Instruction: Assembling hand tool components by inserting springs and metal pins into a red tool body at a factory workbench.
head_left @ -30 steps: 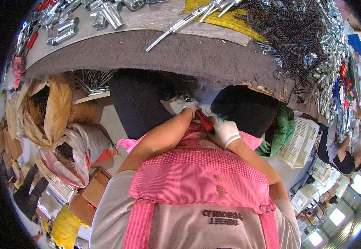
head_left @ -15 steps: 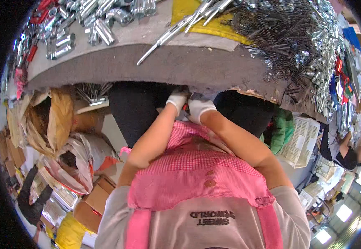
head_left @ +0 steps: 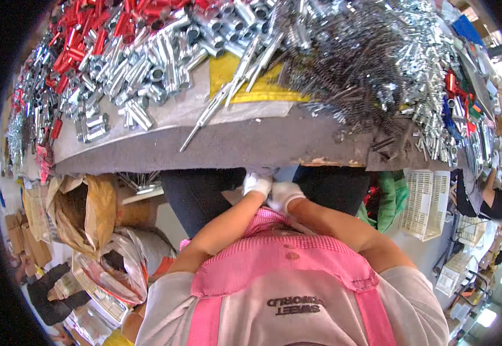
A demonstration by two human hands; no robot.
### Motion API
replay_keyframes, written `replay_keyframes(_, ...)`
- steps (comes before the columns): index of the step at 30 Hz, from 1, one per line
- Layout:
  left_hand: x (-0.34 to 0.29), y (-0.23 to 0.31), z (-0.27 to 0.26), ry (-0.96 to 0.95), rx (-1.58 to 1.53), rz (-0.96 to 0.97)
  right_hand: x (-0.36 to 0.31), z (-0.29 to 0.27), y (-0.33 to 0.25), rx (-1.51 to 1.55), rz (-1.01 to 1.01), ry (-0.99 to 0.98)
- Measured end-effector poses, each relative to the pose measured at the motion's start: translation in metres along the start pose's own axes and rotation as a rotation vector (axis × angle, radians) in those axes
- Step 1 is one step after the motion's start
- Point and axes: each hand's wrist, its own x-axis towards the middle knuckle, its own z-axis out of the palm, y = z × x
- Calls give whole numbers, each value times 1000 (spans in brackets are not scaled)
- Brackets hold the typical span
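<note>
Both my hands wear white gloves and sit close together over my lap, right at the table's near edge. My left hand (head_left: 257, 184) reaches partly under that edge, its fingers out of sight. Beside it, my right hand (head_left: 285, 195) is slightly blurred and its fingers are hidden too. Whether either hand holds anything does not show. Beyond them lies the grey cloth-covered table edge (head_left: 245, 138). Long thin metal rods (head_left: 210, 115) rest on the cloth, pointing toward me.
Silver tubes (head_left: 164, 66), red tubes (head_left: 127, 26) and dark springs (head_left: 343, 69) are heaped on the table. Small silver parts (head_left: 424, 75) pile up at right. Below stand an open sack (head_left: 98, 207) at left, a green bag (head_left: 392, 199) and a cream crate (head_left: 424, 202). Another person (head_left: 487, 196) works far right.
My view has tilted up, so more of the heaped table shows and my hands appear lower. A small red thing between my hands earlier is no longer visible.
</note>
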Motion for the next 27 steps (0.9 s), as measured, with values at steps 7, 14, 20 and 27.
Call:
replay_keyframes(7,-13,-26,20,212,-357,-236,9,1,-12,-84,-158,-28)
replay_keyframes(14,-10,-29,7,128,96,-50,19,-1,-10,-132,-128,-140)
replay_keyframes(20,-1,-14,-6,-69,-56,-217,35,33,8,-62,-57,-51)
replay_keyframes(27,-56,-8,-76,-306,-1490,458,-90,-95,13,163,-167,9)
